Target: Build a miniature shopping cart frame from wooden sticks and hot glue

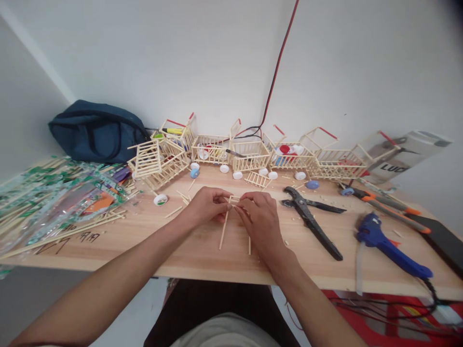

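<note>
Near the middle of the table, both my hands pinch a small frame of thin wooden sticks [224,231]. Its two long sticks point toward me, and short crosspieces join them at the far end. My left hand [210,205] is closed on the left corner of that end. On the right corner the fingers of my right hand [258,212] are closed too, and the hand hides part of the right stick. Just beyond stands a row of miniature shopping carts made of sticks [249,156], with bottle-cap wheels and red handles. A small stick grid [258,180] lies beside them.
To the right are black pliers [313,221], a blue hot glue gun [392,248] and orange-handled pliers [392,209]. Plastic-wrapped sticks [72,197] cover the left side, before a dark blue bag [99,132]. A red-and-black cable [278,62] hangs along the wall.
</note>
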Motion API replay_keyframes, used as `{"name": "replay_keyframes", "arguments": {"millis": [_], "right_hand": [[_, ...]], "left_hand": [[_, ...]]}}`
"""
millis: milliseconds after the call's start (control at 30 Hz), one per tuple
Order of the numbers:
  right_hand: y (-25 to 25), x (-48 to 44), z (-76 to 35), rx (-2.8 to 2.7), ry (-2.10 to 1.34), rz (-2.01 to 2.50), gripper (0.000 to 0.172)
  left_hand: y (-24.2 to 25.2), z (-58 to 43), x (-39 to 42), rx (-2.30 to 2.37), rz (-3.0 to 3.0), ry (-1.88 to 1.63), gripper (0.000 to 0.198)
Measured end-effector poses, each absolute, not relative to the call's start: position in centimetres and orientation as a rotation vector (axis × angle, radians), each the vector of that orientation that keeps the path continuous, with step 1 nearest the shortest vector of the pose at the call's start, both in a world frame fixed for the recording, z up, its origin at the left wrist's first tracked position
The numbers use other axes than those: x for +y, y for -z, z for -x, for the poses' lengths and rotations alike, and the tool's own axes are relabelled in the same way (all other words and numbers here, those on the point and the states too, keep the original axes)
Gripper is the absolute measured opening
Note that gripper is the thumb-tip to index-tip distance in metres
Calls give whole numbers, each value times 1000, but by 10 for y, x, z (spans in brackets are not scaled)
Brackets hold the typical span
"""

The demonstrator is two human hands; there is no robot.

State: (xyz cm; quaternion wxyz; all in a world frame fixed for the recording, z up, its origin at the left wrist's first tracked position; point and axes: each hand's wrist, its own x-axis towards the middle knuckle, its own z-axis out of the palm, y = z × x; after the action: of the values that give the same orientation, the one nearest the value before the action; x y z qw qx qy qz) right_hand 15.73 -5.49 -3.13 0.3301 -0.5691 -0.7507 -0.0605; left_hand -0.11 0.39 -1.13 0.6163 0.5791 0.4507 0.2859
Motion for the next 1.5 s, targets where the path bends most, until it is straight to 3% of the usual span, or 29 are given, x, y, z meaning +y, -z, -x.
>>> {"name": "replay_keyframes", "arguments": {"millis": [567, 1000, 1500], "right_hand": [[35, -54, -159, -1941, 147, 1509, 7], [34, -54, -157, -1958, 164, 1488, 8], [34, -55, -154, -1865, 112, 1488, 11]], "left_hand": [[11, 9, 8, 853, -1889, -508, 45], [7, 4, 3, 958, -1541, -495, 61], [5, -6, -5, 755, -1232, -650, 34]]}}
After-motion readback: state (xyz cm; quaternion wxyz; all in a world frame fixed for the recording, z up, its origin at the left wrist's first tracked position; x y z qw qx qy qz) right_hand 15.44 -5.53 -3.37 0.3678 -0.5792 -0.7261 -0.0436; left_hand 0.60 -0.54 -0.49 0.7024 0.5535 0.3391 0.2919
